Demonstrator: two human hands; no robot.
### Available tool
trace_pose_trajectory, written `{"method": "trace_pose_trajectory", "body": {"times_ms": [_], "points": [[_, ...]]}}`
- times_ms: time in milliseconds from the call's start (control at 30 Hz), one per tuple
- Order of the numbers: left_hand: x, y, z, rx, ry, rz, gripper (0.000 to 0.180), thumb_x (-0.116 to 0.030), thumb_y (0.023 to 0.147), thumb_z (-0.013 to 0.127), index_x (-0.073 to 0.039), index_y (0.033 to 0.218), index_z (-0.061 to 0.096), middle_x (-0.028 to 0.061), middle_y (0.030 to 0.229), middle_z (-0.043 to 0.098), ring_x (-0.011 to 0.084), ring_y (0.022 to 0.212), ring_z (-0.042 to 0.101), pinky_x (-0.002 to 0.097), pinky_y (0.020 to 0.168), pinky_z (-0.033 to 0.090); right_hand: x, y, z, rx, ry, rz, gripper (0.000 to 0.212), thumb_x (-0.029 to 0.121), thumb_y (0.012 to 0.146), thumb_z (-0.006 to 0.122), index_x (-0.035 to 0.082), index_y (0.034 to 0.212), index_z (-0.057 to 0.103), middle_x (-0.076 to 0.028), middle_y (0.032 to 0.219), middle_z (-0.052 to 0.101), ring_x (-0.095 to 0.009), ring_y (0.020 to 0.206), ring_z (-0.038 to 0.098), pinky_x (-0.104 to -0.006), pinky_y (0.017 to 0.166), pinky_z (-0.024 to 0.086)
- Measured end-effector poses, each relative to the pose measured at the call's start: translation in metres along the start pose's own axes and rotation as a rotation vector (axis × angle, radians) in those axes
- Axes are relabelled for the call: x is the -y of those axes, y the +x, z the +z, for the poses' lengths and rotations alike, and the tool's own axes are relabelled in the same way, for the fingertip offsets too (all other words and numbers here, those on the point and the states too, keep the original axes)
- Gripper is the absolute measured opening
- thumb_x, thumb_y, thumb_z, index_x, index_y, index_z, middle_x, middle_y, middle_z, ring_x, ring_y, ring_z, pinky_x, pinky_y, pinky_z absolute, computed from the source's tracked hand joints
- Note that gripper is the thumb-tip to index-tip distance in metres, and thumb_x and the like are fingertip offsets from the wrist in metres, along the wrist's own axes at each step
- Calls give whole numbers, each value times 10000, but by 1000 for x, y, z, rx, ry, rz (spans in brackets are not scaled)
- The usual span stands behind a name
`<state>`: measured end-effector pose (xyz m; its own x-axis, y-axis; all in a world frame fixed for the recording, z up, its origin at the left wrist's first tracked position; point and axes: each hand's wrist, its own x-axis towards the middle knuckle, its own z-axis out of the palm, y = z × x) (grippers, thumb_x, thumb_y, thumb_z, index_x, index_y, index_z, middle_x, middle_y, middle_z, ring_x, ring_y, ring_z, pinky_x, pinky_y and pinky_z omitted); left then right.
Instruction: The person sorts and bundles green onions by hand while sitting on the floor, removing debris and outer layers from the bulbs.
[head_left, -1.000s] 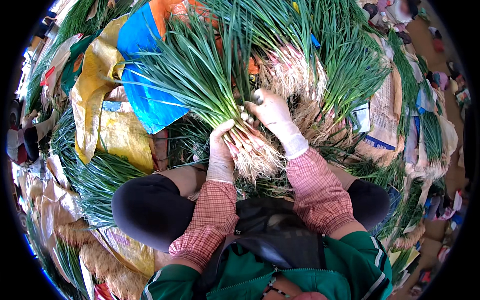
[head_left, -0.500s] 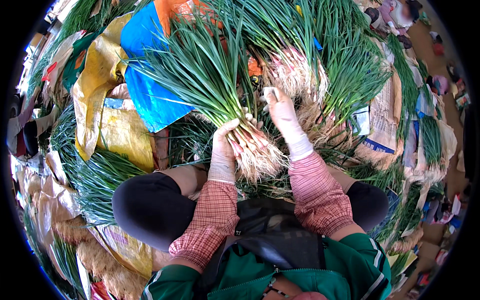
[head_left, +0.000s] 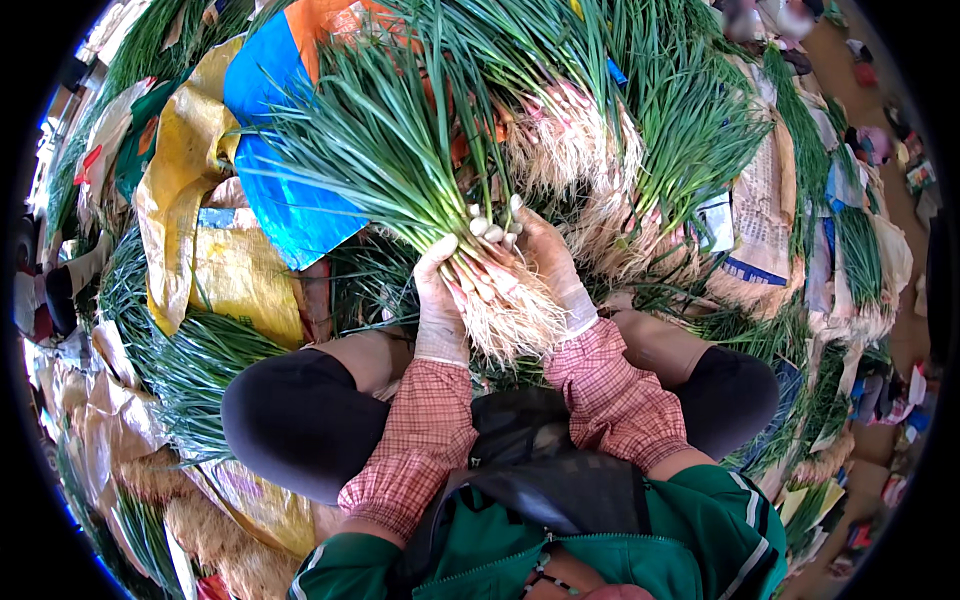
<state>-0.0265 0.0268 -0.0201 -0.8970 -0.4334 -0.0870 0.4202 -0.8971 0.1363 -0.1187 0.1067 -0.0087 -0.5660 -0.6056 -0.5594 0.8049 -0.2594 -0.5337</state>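
Observation:
A thick bunch of spring onions point(head_left: 425, 185) fans up and left, its long green leaves away from me and its pale, pinkish root ends toward my lap. Gloved in off-white, my left hand point(head_left: 437, 290) is closed round the stems just above the roots, some fingertips showing on the far side. My right hand point(head_left: 552, 262), gloved alike, presses against the bunch's right side, thumb and fingers closed at the stems there. Part of its grip is hidden behind the roots and stalks.
More spring onions with tangled roots point(head_left: 570, 140) lie in heaps ahead and to the right. At left are a blue sheet point(head_left: 290, 190) and a yellow woven sack point(head_left: 245, 270). My bent knees point(head_left: 305, 420) flank the bunch. Other people sit at the far edges.
My right hand has moved down and left, from apart at the right onto the bunch's side. The left hand keeps its hold. The view has shifted slightly.

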Motion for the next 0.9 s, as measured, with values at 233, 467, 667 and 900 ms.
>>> {"method": "trace_pose_trajectory", "body": {"times_ms": [233,467,667,900], "points": [[-3,-4,3,208,-221,-30,525,-234,760,614,-2,1198,444,69,943,523,218,922,513,423,931,412,36,32,-34,-224,-763,-174,360,372,919,564,34,1037,603,-32,710,586,-94,549,489,-239,492,426],[-7,-15,7,130,-140,-52,463,-195,768,575,17,1171,490,126,966,591,306,960,575,546,982,415,47,-10,33,156,-1241,-214,321,296,961,482,20,890,630,-95,818,653,-160,610,600,-285,612,525],[-5,-25,3,43,-95,-71,456,-231,772,580,-8,1166,520,111,979,631,318,1009,579,536,983,406,222,-80,-47,-279,-945,-784,296,242,934,515,13,1096,607,-85,941,671,-140,789,631,-264,752,516],[7,-20,-15,-1,28,11,568,-276,815,587,23,1277,451,196,1194,559,314,1059,572,452,905,479,312,-329,-439,-1102,-2138,-800,172,80,835,532,57,981,620,-147,818,631,-254,743,625,-382,625,484]]}}
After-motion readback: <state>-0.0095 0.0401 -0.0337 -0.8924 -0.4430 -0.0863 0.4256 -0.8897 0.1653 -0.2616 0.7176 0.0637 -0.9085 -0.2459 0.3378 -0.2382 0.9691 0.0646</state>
